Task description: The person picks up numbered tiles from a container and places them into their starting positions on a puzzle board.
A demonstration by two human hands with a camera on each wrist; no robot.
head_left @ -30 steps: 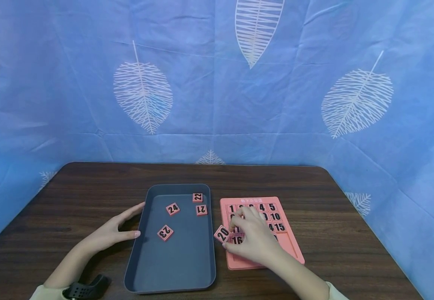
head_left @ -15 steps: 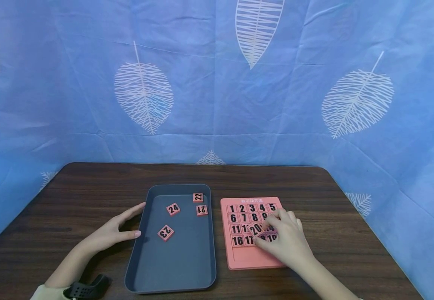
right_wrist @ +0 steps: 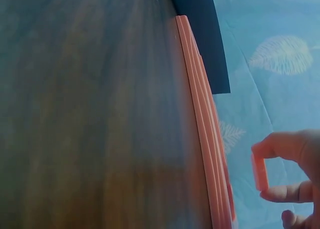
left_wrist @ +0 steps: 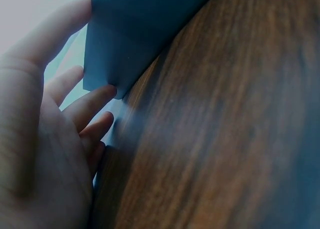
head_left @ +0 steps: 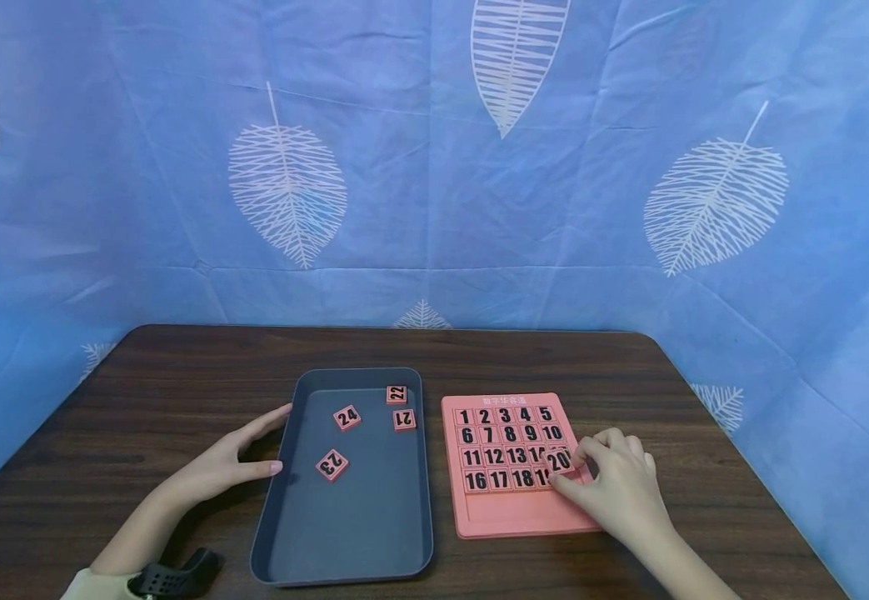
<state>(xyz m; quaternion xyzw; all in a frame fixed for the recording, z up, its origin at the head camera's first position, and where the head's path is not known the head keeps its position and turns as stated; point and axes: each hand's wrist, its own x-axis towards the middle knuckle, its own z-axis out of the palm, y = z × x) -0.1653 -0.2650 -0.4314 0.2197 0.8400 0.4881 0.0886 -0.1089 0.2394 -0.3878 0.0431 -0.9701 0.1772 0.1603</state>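
Between thumb and forefinger, my right hand (head_left: 617, 483) pinches a pink tile numbered 20 (head_left: 557, 461). The right wrist view shows that tile (right_wrist: 259, 173) held above the pink number board (right_wrist: 202, 114). On the board (head_left: 516, 515), number tiles lie in rows, with 16, 17 and 18 in the lowest filled row; the held tile partly covers 14 and 19. My left hand (head_left: 217, 467) touches the left side of the dark grey tray (head_left: 344, 533), fingers spread. In the left wrist view its fingertips meet the tray's outer wall (left_wrist: 135, 34).
Inside the tray lie loose tiles: 22 (head_left: 397, 394), 21 (head_left: 404, 420), 24 (head_left: 347, 417) and 23 (head_left: 332, 465). Tray and board stand side by side on a dark wooden table (head_left: 202, 358). A blue leaf-patterned cloth (head_left: 434, 183) hangs behind.
My right hand has carried tile 20 rightward from the board's left edge, over the tiles, to the right end of the lower rows. The left hand and tray have stayed in place.
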